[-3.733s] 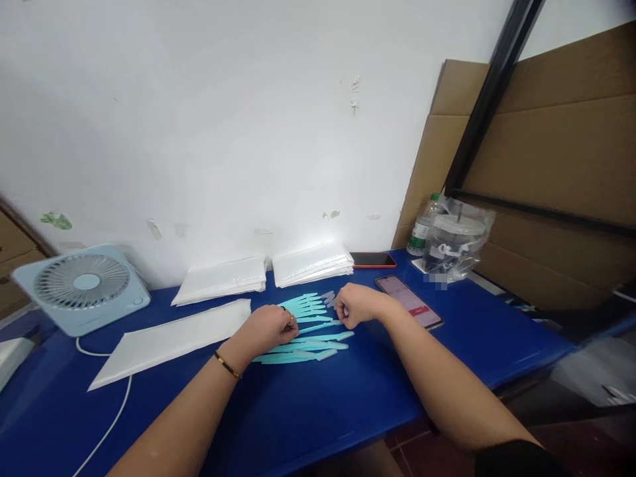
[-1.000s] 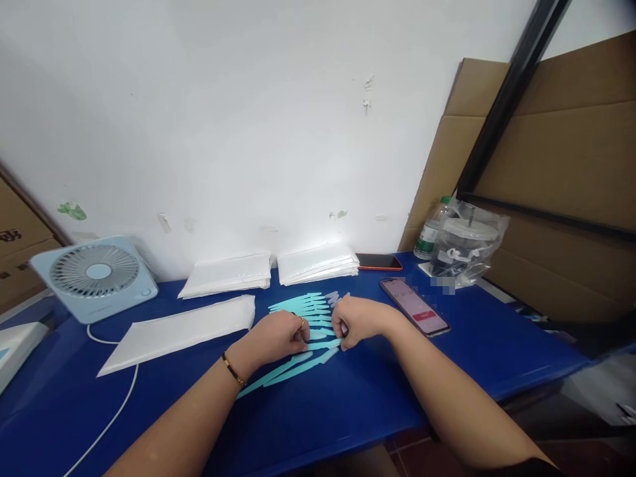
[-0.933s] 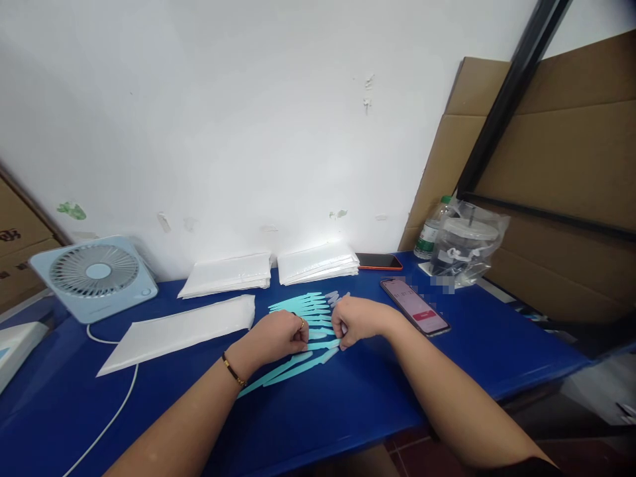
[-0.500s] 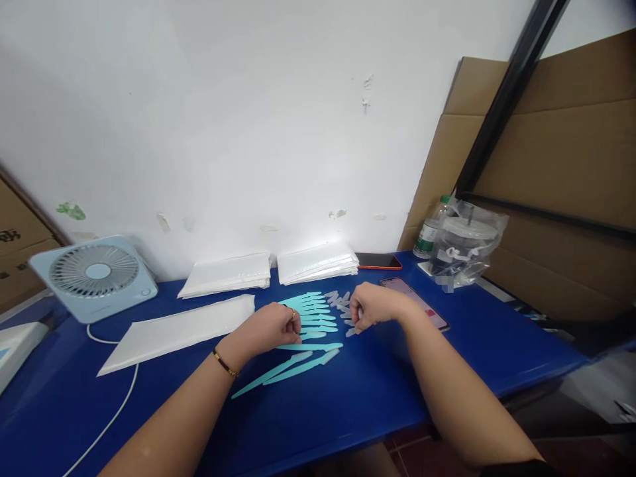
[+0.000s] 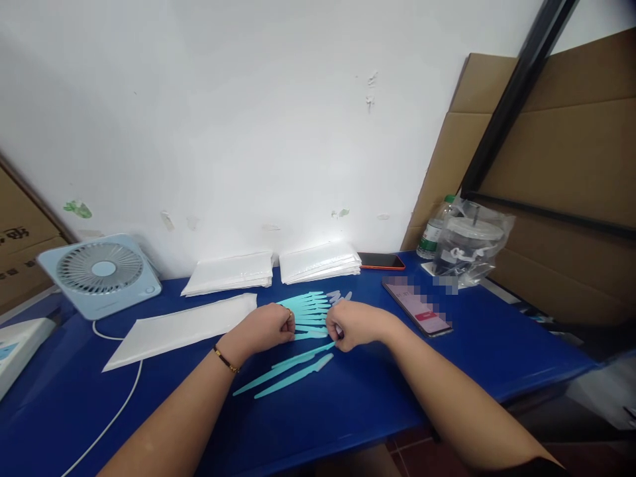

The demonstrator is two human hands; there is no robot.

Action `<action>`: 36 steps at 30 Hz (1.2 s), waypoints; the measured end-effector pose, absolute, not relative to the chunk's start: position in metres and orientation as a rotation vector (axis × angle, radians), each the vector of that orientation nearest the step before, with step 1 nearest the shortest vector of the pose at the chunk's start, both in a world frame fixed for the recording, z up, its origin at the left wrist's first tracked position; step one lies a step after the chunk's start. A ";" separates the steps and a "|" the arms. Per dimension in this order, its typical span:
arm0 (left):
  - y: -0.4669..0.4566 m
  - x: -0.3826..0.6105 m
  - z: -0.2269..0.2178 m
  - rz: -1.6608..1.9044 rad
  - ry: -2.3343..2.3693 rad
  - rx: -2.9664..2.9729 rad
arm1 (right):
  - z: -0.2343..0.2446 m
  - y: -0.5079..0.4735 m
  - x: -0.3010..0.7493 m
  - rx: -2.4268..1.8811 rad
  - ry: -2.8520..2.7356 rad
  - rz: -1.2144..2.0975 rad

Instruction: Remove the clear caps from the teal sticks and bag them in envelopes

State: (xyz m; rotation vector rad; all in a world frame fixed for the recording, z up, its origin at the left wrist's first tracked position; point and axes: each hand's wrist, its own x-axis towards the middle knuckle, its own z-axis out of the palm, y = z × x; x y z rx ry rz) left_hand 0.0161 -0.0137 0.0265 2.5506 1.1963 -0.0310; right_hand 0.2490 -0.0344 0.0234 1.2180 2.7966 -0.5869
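A fan of thin turquoise plastic sticks with clear caps lies on the blue table. Two capped sticks lie apart, nearer me. My left hand, with a ring and a gold bracelet, is curled in a pinch on the left end of a stick in the fan. My right hand is fisted at the stick's right end, fingers pinched on a small clear cap. A few loose clear caps lie behind my right hand.
A long white pouch lies left of the sticks, two stacks of pouches against the wall. A small blue fan with a white cable stands at the left. Two phones, a bottle and a bagged cup sit right; cardboard leans behind.
My right hand went back to the loose caps, then returned to the stick held by my left hand. The two capped sticks now lie lower, nearer me.
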 end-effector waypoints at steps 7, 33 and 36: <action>-0.015 0.015 0.033 0.012 1.207 2.509 | 0.029 -0.040 0.246 1.316 2.844 -0.309; -0.020 0.022 0.027 0.091 1.090 2.489 | 0.040 -0.027 0.285 1.719 2.754 -0.555; -0.022 0.024 0.026 0.090 1.089 2.558 | 0.044 -0.038 0.266 1.420 2.899 -0.688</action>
